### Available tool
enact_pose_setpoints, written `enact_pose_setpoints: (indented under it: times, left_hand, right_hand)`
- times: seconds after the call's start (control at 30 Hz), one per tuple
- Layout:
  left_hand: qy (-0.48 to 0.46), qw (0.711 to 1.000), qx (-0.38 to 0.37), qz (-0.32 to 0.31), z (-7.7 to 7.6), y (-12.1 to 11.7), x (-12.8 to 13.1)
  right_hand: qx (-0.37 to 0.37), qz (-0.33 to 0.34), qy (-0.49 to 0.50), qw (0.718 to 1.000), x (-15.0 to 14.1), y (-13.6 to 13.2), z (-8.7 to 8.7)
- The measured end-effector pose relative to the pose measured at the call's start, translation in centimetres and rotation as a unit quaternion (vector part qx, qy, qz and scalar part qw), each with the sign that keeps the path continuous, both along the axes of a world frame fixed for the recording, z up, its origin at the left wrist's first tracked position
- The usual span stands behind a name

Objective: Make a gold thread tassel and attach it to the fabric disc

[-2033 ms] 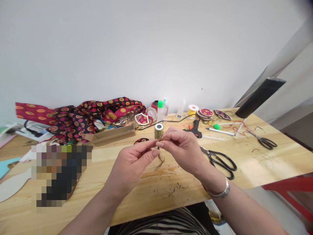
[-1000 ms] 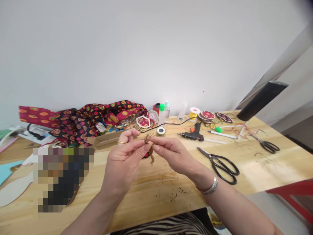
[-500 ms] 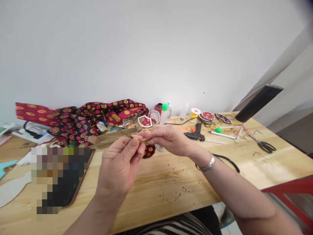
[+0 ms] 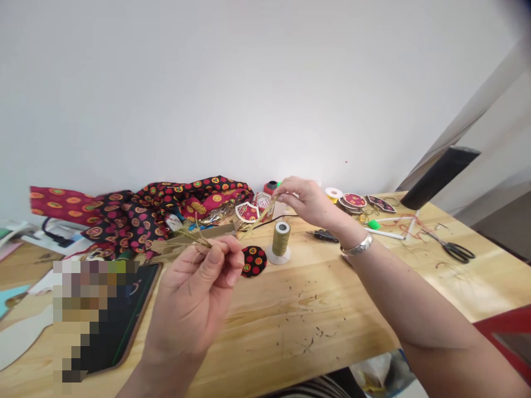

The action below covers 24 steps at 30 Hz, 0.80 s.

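While the left hand (image 4: pixel 198 290) pinches a gold thread bundle (image 4: pixel 194 237) whose ends fan leftward past its grip, the right hand (image 4: pixel 306 204), raised farther right, pinches gold strands (image 4: pixel 262 214) slanting down toward that grip.

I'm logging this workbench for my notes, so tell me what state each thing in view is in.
Left hand: pinching gold threads
Right hand: pinching a gold strand
Gold thread spool: standing upright
Round patterned fabric piece: lying pattern-side up
Patterned cloth: bunched up
Yellow spool: upright, partly hidden
Glue gun: lying down, partly hidden
Black-handled scissors: lying down, blade opening unclear
Dark-screened device: lying flat, partly pixelated
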<state>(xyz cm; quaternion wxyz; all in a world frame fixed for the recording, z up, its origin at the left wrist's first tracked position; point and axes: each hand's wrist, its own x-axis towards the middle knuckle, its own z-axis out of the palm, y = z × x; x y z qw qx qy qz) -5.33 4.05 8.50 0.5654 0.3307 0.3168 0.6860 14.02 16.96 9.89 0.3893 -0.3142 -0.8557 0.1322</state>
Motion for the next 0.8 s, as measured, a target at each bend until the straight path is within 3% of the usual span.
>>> enact_pose_setpoints:
  times: [0.2,0.3,0.4,0.47,0.5,0.53,0.6,0.67,0.73,0.8]
  left_hand:
    - [0.002,1.0,-0.007,0.019,1.0,-0.6,-0.6]
    - [0.009,0.999,-0.007,0.036,1.1,-0.9,-1.0]
    - [0.025,0.997,-0.018,0.069,0.5,-0.9,-1.2]
    - [0.058,0.994,-0.044,0.083,-0.2,-0.7,-1.0]
    - [0.079,0.992,-0.056,0.08,-0.6,-0.5,-0.7]
    - [0.101,0.99,-0.059,0.073,-1.0,-0.4,-0.5]
    - [0.142,0.987,-0.042,0.057,-1.7,0.0,0.2]
    - [0.174,0.983,-0.011,0.052,-2.4,0.2,0.8]
    - [0.192,0.98,0.006,0.046,-2.8,0.3,1.4]
    - [0.203,0.979,0.007,0.036,-3.1,0.3,1.9]
  right_hand:
    - [0.052,-0.108,0.082,0.989,2.3,0.1,1.1]
    - [0.112,-0.164,0.102,0.975,3.8,-2.2,2.4]
    - [0.117,-0.194,0.083,0.971,5.9,-5.7,3.1]
    - [0.039,-0.133,-0.027,0.99,7.5,-7.8,2.8]
    - [-0.031,-0.059,-0.12,0.991,8.3,-8.7,2.4]
    - [-0.107,-0.023,-0.196,0.974,8.8,-9.5,1.9]
    - [-0.203,-0.027,-0.253,0.946,9.1,-10.5,0.7]
    - [-0.218,-0.05,-0.188,0.956,8.1,-10.9,-0.4]
    - [-0.213,-0.038,-0.033,0.976,5.9,-10.9,-1.2]
    - [-0.229,-0.023,0.134,0.964,3.1,-10.7,-1.9]
